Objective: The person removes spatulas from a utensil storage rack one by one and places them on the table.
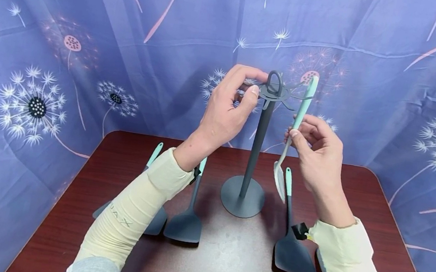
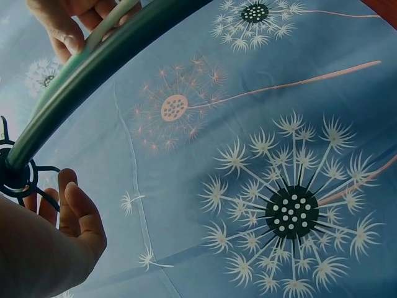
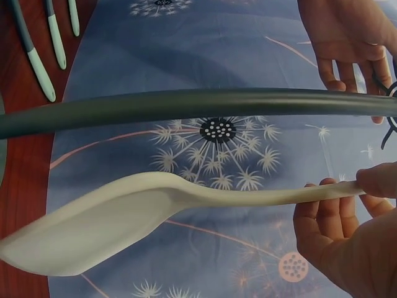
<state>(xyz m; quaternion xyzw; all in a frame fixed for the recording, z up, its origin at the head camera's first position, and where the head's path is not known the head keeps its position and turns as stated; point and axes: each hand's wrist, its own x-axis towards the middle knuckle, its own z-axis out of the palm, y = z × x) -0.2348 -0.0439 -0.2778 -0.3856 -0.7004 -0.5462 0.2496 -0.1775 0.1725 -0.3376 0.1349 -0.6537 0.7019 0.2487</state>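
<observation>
A dark grey utensil stand (image 1: pixel 257 146) rises from a round base, with a ring and several hooks at its top. My left hand (image 1: pixel 226 105) holds the rim of that hooked top between thumb and fingers. On the stand's right side, my right hand (image 1: pixel 319 151) pinches a spoon (image 3: pixel 124 217) with a mint handle and a pale bowl. The spoon hangs bowl down, slightly tilted, its handle top beside a right-hand hook (image 1: pixel 303 97). Whether the handle is on that hook I cannot tell.
Spatulas with dark blades and mint handles lie on the brown table (image 1: pixel 233 271): one spatula (image 1: pixel 184 226) left of the base, another spatula (image 1: pixel 294 256) to its right. More utensils are partly hidden under both forearms. A blue dandelion-patterned curtain (image 1: pixel 201 14) hangs behind.
</observation>
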